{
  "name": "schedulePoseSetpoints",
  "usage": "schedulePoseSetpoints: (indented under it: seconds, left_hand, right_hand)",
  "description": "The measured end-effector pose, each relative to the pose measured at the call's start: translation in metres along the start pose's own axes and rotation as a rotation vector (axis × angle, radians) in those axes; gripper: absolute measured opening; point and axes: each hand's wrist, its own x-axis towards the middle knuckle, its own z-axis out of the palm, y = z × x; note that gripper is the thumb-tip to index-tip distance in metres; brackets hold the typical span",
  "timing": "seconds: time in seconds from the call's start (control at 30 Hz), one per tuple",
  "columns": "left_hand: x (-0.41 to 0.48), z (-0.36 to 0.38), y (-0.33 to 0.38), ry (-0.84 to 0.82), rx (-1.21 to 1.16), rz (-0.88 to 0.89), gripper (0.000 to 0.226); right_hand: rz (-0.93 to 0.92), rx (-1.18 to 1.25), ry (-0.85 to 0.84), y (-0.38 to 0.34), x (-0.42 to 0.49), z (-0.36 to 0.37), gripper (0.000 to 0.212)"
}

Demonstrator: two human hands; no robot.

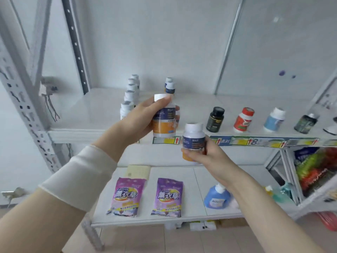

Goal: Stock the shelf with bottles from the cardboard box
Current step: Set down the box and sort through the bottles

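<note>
My left hand (144, 117) grips a white-capped bottle (164, 123) with a navy and orange label, held upright over the front edge of the upper shelf (87, 117). Lower and to the right, my right hand (204, 154) holds a second bottle of the same kind (193, 137) in front of the shelf's price strip. Behind them a row of several white-capped bottles (130, 95) runs back along the shelf, and one more navy-labelled bottle (169, 85) stands at the rear. The cardboard box is out of view.
To the right on the upper shelf stand a black bottle (215, 119), a red one (243, 120), a blue one (274, 119) and a dark green one (306, 123). The lower shelf holds two purple pouches (125, 196), a blue pump bottle (217, 196); a wire basket (317, 172) stands at right.
</note>
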Motion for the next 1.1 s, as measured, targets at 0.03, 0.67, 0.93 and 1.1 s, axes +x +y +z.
schedulePoseSetpoints:
  seconds: [0.03,0.67,0.93,1.1]
  left_hand:
    - [0.013,0.004,0.002,-0.012,0.005,0.007,0.031]
    - [0.274,-0.073,0.006,-0.152,0.5,-0.008,0.027]
    - [0.304,-0.089,-0.019,-0.167,0.939,-0.092,0.019]
    - [0.315,-0.093,-0.036,-0.216,0.89,-0.228,0.033]
  right_hand:
    - [-0.01,-0.02,0.02,-0.003,0.005,-0.007,0.046]
    - [-0.057,-0.167,0.11,-0.059,0.234,-0.072,0.046]
    - [0.055,-0.315,0.015,-0.015,0.265,-0.048,0.049]
    - [0.085,-0.354,0.004,-0.001,0.272,-0.044,0.052]
